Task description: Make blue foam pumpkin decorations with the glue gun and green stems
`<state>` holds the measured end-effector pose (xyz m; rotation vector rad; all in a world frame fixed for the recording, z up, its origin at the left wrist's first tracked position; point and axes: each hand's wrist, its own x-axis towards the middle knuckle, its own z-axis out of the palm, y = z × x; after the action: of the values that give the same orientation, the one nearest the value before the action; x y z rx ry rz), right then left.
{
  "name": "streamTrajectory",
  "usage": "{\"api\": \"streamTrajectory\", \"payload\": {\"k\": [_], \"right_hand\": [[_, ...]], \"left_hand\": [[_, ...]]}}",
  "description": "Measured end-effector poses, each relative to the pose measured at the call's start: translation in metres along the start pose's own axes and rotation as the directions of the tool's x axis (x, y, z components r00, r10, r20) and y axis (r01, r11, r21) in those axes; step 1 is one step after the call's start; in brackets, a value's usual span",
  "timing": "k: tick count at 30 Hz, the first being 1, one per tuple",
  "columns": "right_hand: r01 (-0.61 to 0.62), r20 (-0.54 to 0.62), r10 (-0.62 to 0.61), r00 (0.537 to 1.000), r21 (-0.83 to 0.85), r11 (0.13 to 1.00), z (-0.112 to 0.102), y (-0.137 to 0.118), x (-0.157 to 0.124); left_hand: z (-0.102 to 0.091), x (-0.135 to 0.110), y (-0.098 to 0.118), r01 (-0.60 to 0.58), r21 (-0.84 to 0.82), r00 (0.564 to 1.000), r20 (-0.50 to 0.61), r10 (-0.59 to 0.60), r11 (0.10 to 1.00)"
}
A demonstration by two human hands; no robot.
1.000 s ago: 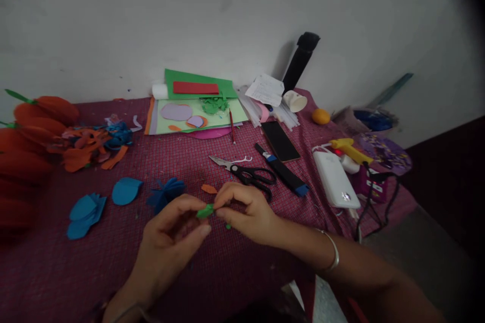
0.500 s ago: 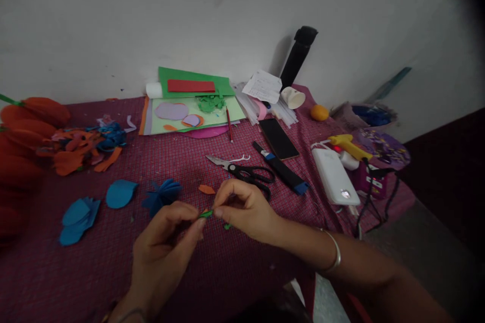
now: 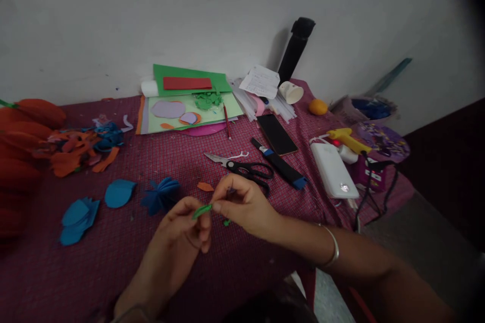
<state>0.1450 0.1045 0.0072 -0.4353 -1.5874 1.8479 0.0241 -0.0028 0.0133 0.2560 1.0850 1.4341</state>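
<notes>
Between my two hands is a small, narrow green leaf-shaped piece (image 3: 201,211) of paper or foam. My right hand (image 3: 246,207) pinches its right end between thumb and forefinger. The fingers of my left hand (image 3: 178,234) are bent around its left end, thumb and forefinger against it. Just beyond the hands lies a small orange cut piece (image 3: 205,186), and a green scrap (image 3: 226,222) lies below the right fingers. To the left of them sits a blue folded-petal flower (image 3: 161,195). Black-handled scissors (image 3: 242,167) lie behind my right hand, partly hidden by it.
Blue petal pieces (image 3: 119,193) and orange and blue scraps (image 3: 76,149) lie left, beside orange pumpkin shapes (image 3: 18,171). Coloured sheets (image 3: 223,106) are at the back. A phone (image 3: 277,133), a cutter (image 3: 284,167), a white power bank (image 3: 333,170) and a yellow glue gun (image 3: 348,139) lie right.
The green piece has tilted, and more of its surface shows. My left hand has turned, its lower fingers now showing beneath the piece. My right hand keeps its pinch, slightly higher.
</notes>
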Motion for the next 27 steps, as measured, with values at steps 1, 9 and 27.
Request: {"api": "streamTrajectory", "payload": {"k": [1,9,27], "right_hand": [[0.037,0.012,-0.036,0.999,-0.030,0.999,-0.001,0.000,0.000],[0.373,0.308,-0.287,0.907,-0.271,0.887,-0.011,-0.003,0.000],[0.078,0.092,0.171,0.981,-0.993,0.085,-0.079,-0.022,-0.004]], "left_hand": [[-0.001,0.000,0.001,0.080,-0.045,0.996,0.045,-0.078,0.996],[-0.004,-0.004,-0.007,0.246,-0.060,0.924,0.317,-0.215,0.967],[-0.015,0.007,0.026,-0.185,0.005,0.960,-0.212,0.182,0.983]]}}
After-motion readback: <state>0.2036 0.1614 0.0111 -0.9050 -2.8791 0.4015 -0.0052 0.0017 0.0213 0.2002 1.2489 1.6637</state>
